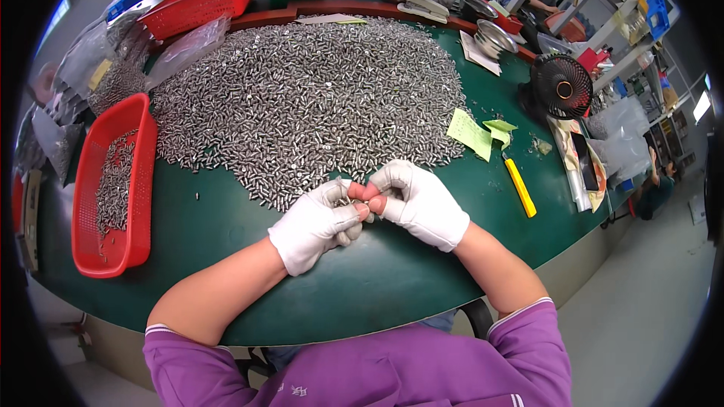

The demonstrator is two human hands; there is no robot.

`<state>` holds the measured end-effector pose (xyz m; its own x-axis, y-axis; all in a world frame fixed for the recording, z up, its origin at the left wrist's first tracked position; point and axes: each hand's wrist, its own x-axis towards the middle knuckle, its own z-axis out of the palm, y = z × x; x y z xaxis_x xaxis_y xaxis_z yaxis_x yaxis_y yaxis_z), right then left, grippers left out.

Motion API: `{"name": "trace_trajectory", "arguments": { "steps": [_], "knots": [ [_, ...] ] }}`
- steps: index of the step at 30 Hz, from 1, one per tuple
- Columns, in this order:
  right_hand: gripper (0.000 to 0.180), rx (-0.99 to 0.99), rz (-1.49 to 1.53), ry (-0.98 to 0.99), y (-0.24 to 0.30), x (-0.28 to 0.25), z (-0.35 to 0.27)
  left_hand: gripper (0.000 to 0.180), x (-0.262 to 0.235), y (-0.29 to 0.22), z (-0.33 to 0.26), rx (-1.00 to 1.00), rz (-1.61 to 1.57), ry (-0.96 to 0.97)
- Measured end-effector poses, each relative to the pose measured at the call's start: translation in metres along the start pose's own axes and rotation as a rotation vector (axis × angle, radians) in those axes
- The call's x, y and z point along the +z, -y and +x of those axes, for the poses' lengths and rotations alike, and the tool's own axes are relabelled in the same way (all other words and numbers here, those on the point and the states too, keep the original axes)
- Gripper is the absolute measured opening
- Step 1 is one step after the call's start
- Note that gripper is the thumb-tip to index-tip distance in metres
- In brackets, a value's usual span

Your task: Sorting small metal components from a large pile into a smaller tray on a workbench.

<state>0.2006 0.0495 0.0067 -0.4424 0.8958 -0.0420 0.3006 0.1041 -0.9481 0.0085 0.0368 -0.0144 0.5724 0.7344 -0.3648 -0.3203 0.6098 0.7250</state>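
A large heap of small silver metal parts point(309, 98) covers the middle of the green table point(377, 279). My left hand point(317, 224) and my right hand point(418, 203), both in white gloves with bare fingertips, meet at the heap's near edge. The fingertips press together, pinching a small metal part that is mostly hidden between them. Whether each hand holds its own piece I cannot tell.
A red basket point(113, 188) with some metal parts lies at the left. Another red basket point(204, 0) stands at the back. Right of the hands are green paper slips point(471, 132), a yellow utility knife point(520, 187) and a small black fan point(562, 87). Plastic bags lie far left.
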Motion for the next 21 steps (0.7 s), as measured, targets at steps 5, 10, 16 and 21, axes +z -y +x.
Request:
{"name": "trace_trajectory", "arguments": {
  "steps": [5, 10, 16, 21],
  "knots": [
    [0.014, 0.036, 0.001, -0.049, 0.004, -0.002, 0.003, 0.018, -0.006, 0.003, 0.000, 0.002, -0.032, -0.020],
    [0.013, -0.100, -0.225, -0.211, -0.002, -0.013, 0.006, 0.016, -0.009, 0.004, 0.002, 0.007, -0.076, 0.040],
    [0.012, -0.366, -0.679, -0.305, -0.017, -0.017, 0.014, 0.021, -0.011, 0.002, 0.000, 0.002, -0.084, 0.059],
    [0.017, -0.417, -0.825, -0.184, -0.017, -0.014, 0.013, 0.025, -0.013, 0.004, -0.001, 0.064, -0.136, 0.031]
  ]
}}
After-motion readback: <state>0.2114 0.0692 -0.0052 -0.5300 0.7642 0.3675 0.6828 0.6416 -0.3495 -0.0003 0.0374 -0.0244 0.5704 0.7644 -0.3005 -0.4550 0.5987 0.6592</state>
